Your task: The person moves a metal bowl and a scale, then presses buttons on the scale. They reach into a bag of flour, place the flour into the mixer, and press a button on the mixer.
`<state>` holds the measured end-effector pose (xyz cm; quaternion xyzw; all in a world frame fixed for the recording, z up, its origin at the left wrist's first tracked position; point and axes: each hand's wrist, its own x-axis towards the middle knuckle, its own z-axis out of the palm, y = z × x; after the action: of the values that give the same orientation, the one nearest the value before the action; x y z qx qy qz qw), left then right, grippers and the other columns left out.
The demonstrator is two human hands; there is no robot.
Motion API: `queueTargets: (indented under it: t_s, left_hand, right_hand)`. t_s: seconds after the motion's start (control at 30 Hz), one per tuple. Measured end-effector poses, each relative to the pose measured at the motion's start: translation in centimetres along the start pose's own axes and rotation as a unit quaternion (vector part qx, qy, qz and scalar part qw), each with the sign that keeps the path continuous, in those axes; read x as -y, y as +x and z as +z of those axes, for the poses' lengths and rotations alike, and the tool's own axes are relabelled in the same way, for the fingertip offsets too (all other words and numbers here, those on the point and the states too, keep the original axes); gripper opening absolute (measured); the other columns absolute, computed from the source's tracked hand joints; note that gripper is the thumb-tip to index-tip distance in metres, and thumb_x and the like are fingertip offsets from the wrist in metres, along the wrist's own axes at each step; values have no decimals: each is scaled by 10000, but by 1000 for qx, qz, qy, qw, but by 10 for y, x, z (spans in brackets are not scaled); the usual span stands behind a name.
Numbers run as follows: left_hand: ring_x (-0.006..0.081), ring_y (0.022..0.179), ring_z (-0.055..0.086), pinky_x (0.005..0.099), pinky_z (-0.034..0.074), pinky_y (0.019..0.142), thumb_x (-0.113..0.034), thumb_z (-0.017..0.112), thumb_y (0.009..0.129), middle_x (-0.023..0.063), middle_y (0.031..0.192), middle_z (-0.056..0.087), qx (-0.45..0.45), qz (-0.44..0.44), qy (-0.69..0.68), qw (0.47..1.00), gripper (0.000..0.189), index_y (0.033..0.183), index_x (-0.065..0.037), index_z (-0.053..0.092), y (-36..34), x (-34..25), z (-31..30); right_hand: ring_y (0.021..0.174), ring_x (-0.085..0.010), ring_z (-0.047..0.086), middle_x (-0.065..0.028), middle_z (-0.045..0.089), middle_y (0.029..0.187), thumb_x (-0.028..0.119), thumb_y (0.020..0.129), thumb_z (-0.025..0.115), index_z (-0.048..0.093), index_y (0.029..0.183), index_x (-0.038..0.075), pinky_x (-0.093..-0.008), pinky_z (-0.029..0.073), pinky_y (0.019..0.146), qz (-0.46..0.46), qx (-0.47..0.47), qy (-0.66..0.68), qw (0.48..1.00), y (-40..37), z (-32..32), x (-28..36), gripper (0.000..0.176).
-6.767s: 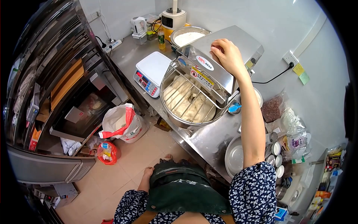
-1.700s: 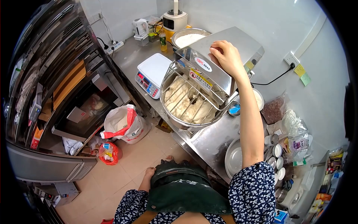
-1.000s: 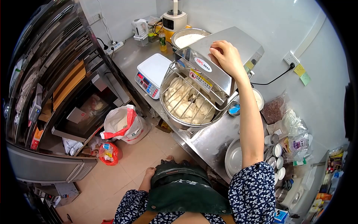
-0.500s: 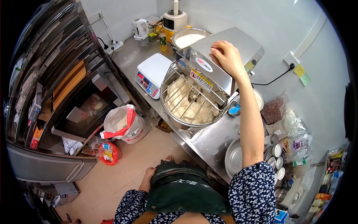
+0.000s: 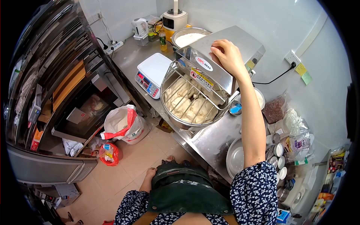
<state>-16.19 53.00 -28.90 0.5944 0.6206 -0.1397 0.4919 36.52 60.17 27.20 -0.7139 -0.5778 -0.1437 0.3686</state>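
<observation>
A metal mixer (image 5: 240, 45) stands on the steel counter, its bowl (image 5: 195, 126) under a wire guard. Pale dough (image 5: 183, 98) lies in lumps inside the bowl, seen through the bars. My right hand (image 5: 225, 55) rests on top of the mixer head with its fingers curled; whether they hold anything is hidden. At my left side, by the dark green apron (image 5: 187, 197), my left hand (image 5: 151, 172) hangs low, its fingers mostly hidden.
Left of the bowl sits a white scale (image 5: 154, 69). Behind is a bowl of white powder (image 5: 189, 37). An open sack (image 5: 129, 125) and a red bin (image 5: 110, 153) stand on the floor. A round lid (image 5: 235, 157) and several jars are at the right.
The dough in the bowl has shifted and its lumps lie differently. My right hand stays on the mixer head, and my left hand has hardly moved.
</observation>
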Motion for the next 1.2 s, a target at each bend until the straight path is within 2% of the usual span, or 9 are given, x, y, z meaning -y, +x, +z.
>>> queueTargets:
  t_s: [0.1, 0.2, 1.17, 1.2]
  left_hand:
    - [260, 1011, 538, 296, 390, 891, -351, 556, 748, 155, 1034, 587, 0, -1, 2, 1000, 390, 980, -45, 625, -1, -1, -1]
    - [258, 1012, 538, 296, 390, 891, -352, 556, 749, 155, 1037, 586, 0, -2, 8, 1000, 392, 983, -45, 623, -2, -2, -2]
    - [259, 1009, 540, 300, 396, 887, -346, 567, 749, 158, 1036, 585, 1, -3, -6, 1000, 374, 980, -59, 627, 5, 3, 1]
    - [250, 952, 559, 302, 415, 845, -309, 571, 754, 154, 994, 600, -8, 5, -7, 1000, 348, 975, -46, 626, 5, 3, 1]
  right_hand:
    - [910, -285, 534, -124, 583, 980, 175, 760, 570, 600, 887, -5, -344, 417, 795, 24, 39, -11, 999, 0, -5, 6, 223]
    - [841, -289, 539, -111, 593, 869, 210, 730, 586, 627, 821, 41, -372, 429, 750, 6, 0, 4, 1000, 1, 0, 2, 197]
    - [861, -290, 537, -119, 590, 875, 221, 736, 571, 627, 826, 37, -372, 426, 763, 13, 6, 3, 1000, 0, 0, 0, 213]
    - [860, -291, 537, -120, 590, 874, 219, 737, 570, 627, 825, 37, -372, 426, 763, 14, 6, 4, 1000, 0, 0, 0, 211]
